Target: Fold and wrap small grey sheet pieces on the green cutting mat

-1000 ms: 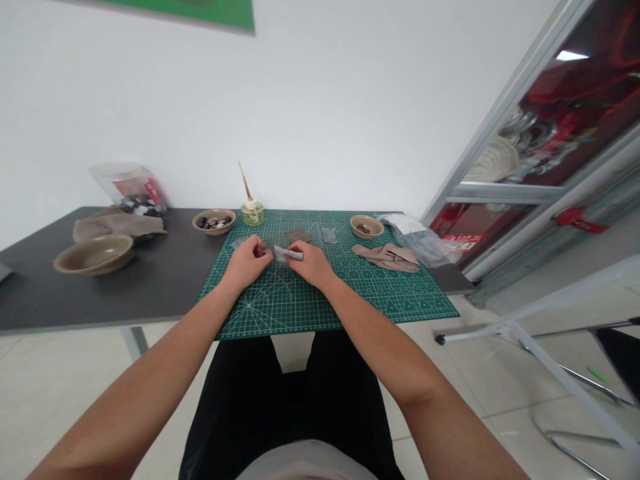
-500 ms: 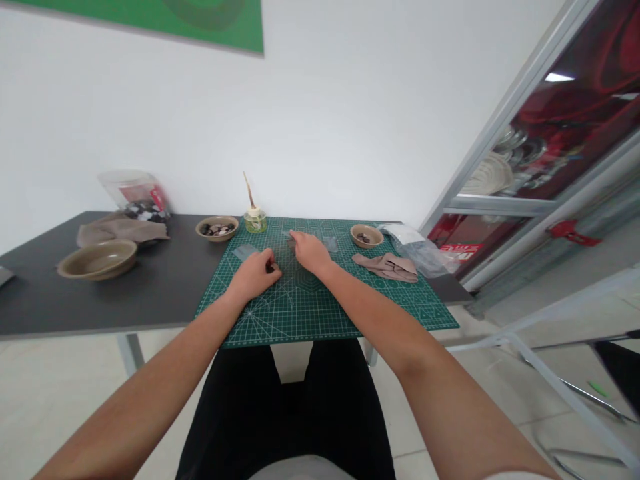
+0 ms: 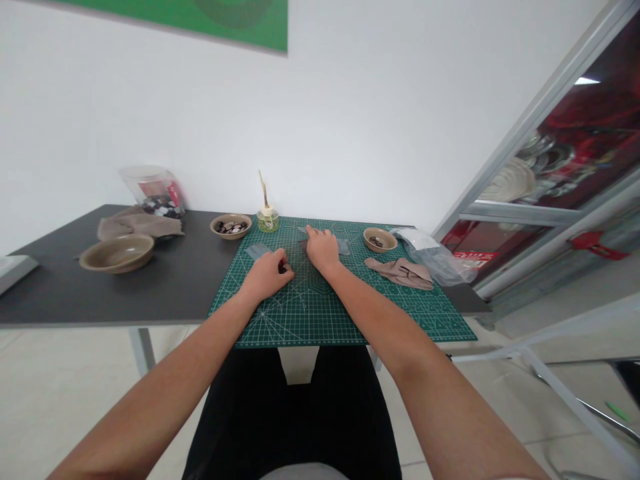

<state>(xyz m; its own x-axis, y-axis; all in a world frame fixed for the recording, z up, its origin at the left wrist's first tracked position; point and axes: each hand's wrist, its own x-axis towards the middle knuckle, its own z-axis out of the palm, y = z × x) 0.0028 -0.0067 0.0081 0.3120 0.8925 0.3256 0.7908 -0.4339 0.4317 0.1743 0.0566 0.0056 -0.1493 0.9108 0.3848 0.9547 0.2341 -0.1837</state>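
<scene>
Lying on the cutting mat [image 3: 320, 317], a clear plastic piece [image 3: 302, 229] adjoins the fingertips of the right hand [image 3: 323, 250], whose grip cannot be told; the left hand [image 3: 267, 275] curls, any contents hidden. Probably light, limp and slippery, the plastic suits an edge pinch.

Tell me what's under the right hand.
Beneath the right hand is a green gridded cutting mat; a clear plastic piece and a brownish sliver peek out at the hand's left edge. Whatever it covers is hidden.
</scene>
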